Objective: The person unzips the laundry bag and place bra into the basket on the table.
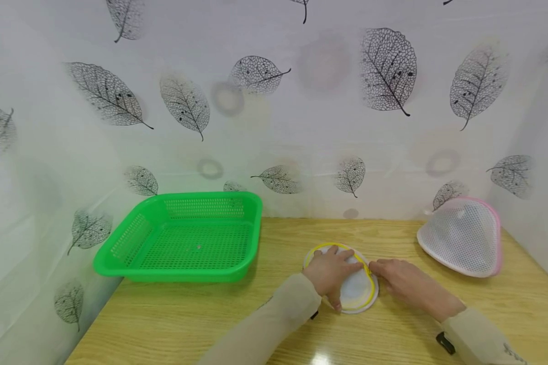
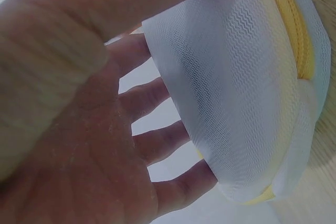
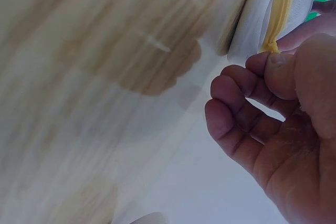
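Note:
A round white mesh laundry bag (image 1: 353,290) lies on the table with a yellow zipper (image 1: 372,293) running around its rim. My left hand (image 1: 331,274) spans the bag from above, its thumb toward the near edge and its fingers spread across the far part. In the left wrist view the fingertips disappear behind the white mesh (image 2: 231,93). At the bag's right edge, my right hand (image 1: 413,286) pinches the yellow zipper pull (image 3: 271,47) between thumb and index finger. Its other fingers are curled loosely.
To the left stands a green plastic basket (image 1: 251,248) with perforated sides. A white mesh bag with pink trim (image 1: 466,235) rests at the back right of the wooden table (image 1: 164,324). Behind hangs a white curtain (image 1: 283,137) printed with leaves.

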`<action>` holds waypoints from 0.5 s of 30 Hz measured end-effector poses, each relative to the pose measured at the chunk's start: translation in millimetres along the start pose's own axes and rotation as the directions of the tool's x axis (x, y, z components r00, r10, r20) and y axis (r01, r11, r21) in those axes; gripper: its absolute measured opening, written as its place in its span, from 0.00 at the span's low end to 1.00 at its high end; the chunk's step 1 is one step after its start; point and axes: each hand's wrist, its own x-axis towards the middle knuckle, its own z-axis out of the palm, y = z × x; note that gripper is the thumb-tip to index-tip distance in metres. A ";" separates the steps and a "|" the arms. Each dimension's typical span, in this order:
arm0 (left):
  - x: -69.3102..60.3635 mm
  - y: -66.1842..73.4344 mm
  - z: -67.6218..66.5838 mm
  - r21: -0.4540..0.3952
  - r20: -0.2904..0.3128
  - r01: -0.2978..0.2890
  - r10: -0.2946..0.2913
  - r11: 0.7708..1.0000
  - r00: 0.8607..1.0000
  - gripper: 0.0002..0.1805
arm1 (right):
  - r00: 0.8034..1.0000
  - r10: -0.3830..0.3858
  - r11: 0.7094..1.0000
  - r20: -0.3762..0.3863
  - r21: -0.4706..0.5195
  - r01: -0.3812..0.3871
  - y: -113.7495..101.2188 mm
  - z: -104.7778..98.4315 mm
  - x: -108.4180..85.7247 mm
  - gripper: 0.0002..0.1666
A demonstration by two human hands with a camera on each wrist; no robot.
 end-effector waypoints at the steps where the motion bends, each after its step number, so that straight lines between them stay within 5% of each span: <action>1: 0.2 0.1 0.1 -0.001 0.000 0.001 -0.001 1.000 1.000 0.61 | 1.000 0.003 1.000 -0.003 -0.003 -0.003 -0.8 -0.1 -0.4 0.17; 15: 2.7 1.3 0.6 -0.022 0.022 0.016 -0.016 1.000 1.000 0.62 | 1.000 0.013 1.000 0.015 -0.023 -0.013 -2.4 0.6 -8.7 0.15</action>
